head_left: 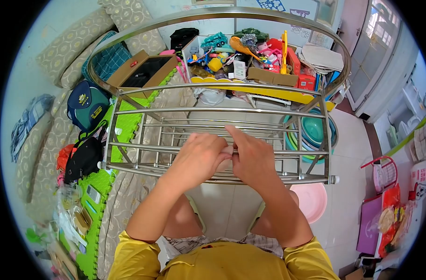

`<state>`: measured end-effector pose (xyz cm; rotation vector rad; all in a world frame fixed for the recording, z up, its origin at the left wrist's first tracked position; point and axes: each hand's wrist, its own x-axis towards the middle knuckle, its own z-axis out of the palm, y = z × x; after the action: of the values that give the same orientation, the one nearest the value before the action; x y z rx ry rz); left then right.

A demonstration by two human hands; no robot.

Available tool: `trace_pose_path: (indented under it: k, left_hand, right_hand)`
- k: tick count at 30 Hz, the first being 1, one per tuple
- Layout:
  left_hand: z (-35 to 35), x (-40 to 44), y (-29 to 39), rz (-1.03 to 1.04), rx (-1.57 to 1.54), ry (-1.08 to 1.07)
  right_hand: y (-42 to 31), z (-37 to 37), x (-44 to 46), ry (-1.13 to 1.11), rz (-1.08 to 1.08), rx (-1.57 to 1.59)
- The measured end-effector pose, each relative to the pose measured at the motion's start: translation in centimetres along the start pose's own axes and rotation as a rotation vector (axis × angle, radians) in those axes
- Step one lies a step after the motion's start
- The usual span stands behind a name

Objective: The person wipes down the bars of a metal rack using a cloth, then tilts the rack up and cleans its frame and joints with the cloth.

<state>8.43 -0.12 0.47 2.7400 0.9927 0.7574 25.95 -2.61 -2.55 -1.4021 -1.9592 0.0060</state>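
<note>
A silvery metal rack (pixel 194 111) with a large curved hoop at its far side stands in front of my knees. My left hand (pixel 198 156) and my right hand (pixel 254 158) meet at its near bars, fingertips almost touching. The left fingers are curled inward. On the right hand the index finger sticks out, while thumb and other fingers are bent. Something small and pale (pixel 227 150) shows between the fingertips; its kind cannot be made out. My hands cover part of the bar behind them.
Beyond the rack sits a yellow-edged toy bin (pixel 250 85) heaped with toys. A cardboard box (pixel 150 70), dark bags and a green foam mat (pixel 94 205) lie left. Stacked basins (pixel 313 130) and a pink basin (pixel 311 203) stand right. A purple bag (pixel 369 228) is farther right.
</note>
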Motion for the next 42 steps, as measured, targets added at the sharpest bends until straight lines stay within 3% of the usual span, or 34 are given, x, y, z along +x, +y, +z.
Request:
trace_pose_path:
  k: [8, 11, 15, 21, 23, 36, 42]
  left_hand:
    - [-1.2, 0.2, -0.9, 0.03, 0.07, -0.111]
    - [-1.3, 0.0, -1.2, 0.067, 0.066, -0.069]
    - [-1.4, 0.1, -0.9, 0.047, -0.001, -0.068]
    - [0.0, -0.3, -1.0, 0.091, 0.138, -0.017]
    - [-0.1, -0.6, -0.9, 0.074, 0.169, -0.003]
    - [-1.7, -3.3, -2.3, -0.104, 0.232, -0.006]
    - [-2.8, -5.1, -3.8, -0.145, 0.077, -0.013]
  right_hand:
    - [0.0, -0.1, -0.2, 0.0, 0.018, 0.011]
    - [0.0, -0.5, -0.1, -0.075, 0.005, 0.004]
    - [-0.1, 0.2, -0.1, -0.008, 0.016, -0.006]
    - [0.2, 0.2, 0.0, -0.003, 0.013, -0.001]
    - [-0.1, -0.4, 0.1, -0.082, 0.007, -0.026]
    - [-0.3, -0.6, 0.0, -0.078, 0.018, -0.013]
    - [-0.3, -0.5, 0.0, -0.106, 0.037, -0.03]
